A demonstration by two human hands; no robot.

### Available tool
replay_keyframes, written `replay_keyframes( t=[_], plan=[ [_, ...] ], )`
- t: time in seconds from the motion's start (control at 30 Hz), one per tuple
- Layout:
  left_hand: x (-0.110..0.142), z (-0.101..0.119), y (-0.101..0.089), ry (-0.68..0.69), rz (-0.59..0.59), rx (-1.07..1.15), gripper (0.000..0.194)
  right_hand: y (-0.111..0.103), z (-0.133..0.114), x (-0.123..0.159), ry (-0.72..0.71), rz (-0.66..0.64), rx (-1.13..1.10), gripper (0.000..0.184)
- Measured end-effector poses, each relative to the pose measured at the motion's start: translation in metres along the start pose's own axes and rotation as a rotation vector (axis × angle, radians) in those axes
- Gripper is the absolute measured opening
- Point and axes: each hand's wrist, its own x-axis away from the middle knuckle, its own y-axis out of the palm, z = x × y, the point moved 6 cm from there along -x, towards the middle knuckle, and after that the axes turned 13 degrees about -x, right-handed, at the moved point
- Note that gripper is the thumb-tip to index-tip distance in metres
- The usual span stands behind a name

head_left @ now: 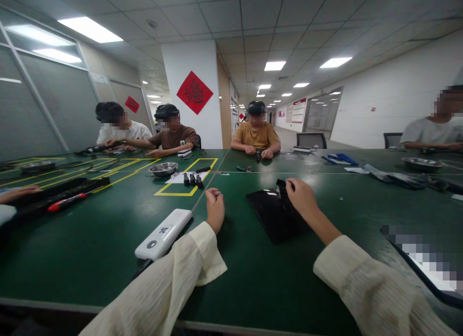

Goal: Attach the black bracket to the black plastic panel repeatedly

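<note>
My left hand (214,208) rests on the green table (108,239) with its fingers curled into a pinch around something tiny that I cannot make out. My right hand (302,197) is closed on a small black part (281,186) that stands at the far edge of a flat black plate (275,215). The plate lies on the table between my two arms. Both arms wear cream sleeves.
A white power bank (163,233) lies left of my left arm. Farther off stand small black parts (191,179), a metal bowl (163,169) and a red-handled screwdriver (67,202). Several other people sit around the table, one directly opposite (256,135).
</note>
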Motion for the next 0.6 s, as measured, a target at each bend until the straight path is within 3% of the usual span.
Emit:
replay_keyframes(
  t=[0.27,0.4,0.5,0.6],
  plan=[
    [-0.003,-0.008,0.000,0.030,0.002,-0.019,0.018,0.006,-0.005,0.003,-0.052,-0.060,-0.001,0.029],
    [-0.004,-0.011,0.001,0.033,-0.011,-0.036,0.017,0.000,-0.005,0.004,0.024,-0.124,0.093,0.042],
    [-0.003,-0.009,0.001,0.033,-0.018,-0.047,0.017,-0.014,0.007,0.002,0.113,-0.012,0.089,0.042],
    [0.000,-0.006,0.002,0.008,-0.032,-0.042,0.016,-0.028,0.043,0.004,0.251,0.133,0.142,0.040]
  ],
)
